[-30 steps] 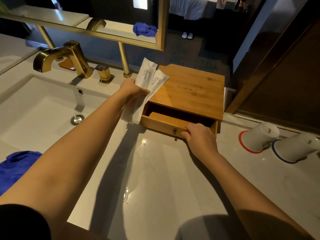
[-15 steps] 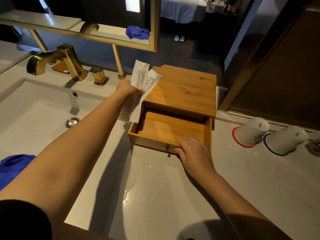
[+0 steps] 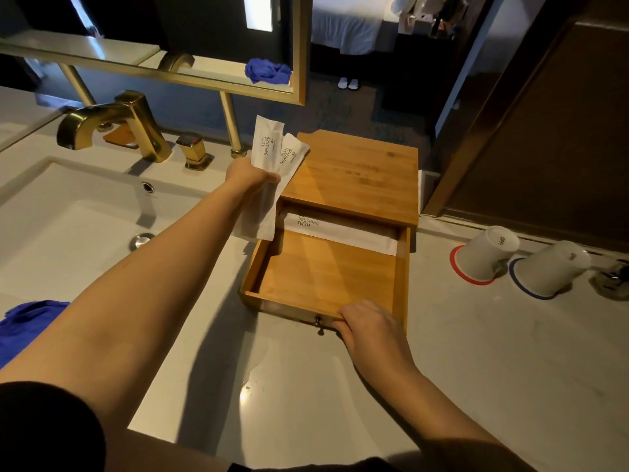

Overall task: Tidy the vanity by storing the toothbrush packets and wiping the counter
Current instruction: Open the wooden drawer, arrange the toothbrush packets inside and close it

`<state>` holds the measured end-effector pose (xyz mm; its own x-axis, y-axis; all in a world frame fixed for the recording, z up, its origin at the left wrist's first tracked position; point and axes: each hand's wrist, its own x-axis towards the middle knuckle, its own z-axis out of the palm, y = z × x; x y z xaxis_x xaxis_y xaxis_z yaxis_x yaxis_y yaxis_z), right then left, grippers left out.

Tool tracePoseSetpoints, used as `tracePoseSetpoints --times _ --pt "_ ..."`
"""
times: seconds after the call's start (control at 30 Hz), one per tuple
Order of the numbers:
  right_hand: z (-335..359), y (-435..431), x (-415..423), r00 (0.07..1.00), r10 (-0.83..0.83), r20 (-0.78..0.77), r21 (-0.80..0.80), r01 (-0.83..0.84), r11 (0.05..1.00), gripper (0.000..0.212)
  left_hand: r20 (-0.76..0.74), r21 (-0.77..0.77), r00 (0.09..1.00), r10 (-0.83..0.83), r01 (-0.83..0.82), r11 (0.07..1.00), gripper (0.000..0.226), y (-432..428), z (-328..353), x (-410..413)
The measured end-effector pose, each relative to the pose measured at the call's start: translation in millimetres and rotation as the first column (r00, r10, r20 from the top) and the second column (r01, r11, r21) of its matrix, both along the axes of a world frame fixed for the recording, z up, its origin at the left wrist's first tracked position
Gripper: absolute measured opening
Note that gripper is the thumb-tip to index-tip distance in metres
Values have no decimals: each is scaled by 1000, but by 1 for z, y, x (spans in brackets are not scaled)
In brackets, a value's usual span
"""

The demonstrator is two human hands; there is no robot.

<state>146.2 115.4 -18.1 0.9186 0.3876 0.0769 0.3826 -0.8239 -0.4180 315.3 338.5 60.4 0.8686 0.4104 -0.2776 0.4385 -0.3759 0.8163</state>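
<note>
Spanning the view, a pale stone worktop [image 3: 476,369] carries a bamboo box with its shallow wooden drawer [image 3: 323,270] pulled out. Right hand [image 3: 369,327] grips the drawer front beside a small knob [image 3: 319,322]. Left hand [image 3: 252,173] clutches two white paper toothbrush packets [image 3: 272,148] above the drawer's left rear corner; a third white packet [image 3: 340,229] lies inside at the back.
</note>
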Motion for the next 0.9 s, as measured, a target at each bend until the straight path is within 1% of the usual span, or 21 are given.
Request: tracePoseSetpoints --times 0.07,0.2,0.3,0.4,0.47,0.53,0.6,0.67,0.73,0.77,0.83,0.9 --pt "0 -1 1 1000 -4 11 9 4 1000 14 13 -40 999 35 -35 999 49 2 7 -5" --pt "2 -3 1 998 -22 -58 -1 22 1000 20 114 -221 986 119 -91 971 52 7 18 -27" --pt "12 -4 8 982 -15 -190 -4 14 1000 23 162 -297 974 158 -105 949 49 5 16 -50" --pt "23 -6 16 926 14 -378 16 -8 1000 27 214 -297 954 210 -141 945 50 1 15 -65" --pt "30 -6 23 882 35 -469 47 -15 999 30 237 -285 940 245 -174 943 48 -2 19 -71" --pt "40 -6 34 859 64 -507 108 -11 994 30 248 -302 928 278 -198 932 44 -5 25 -74" --pt "55 2 51 849 112 -517 213 1 977 31 274 -327 907 320 -225 918 44 -3 33 -76" --pt "71 13 64 852 125 -508 367 83 926 28 299 -357 898 324 -210 910 42 -5 41 -79" --pt "87 28 77 864 132 -487 517 162 841 28 307 -456 892 330 -167 874 37 -11 48 -82" --pt "94 35 83 871 130 -475 575 195 794 29 290 -541 895 340 -139 830 33 -16 50 -85" --pt "104 49 94 893 99 -440 662 247 708 30 203 -695 917 343 -112 711 31 -30 44 -91" --pt "106 56 103 909 46 -415 702 288 651 23 102 -783 941 324 -125 609 31 -41 32 -98"
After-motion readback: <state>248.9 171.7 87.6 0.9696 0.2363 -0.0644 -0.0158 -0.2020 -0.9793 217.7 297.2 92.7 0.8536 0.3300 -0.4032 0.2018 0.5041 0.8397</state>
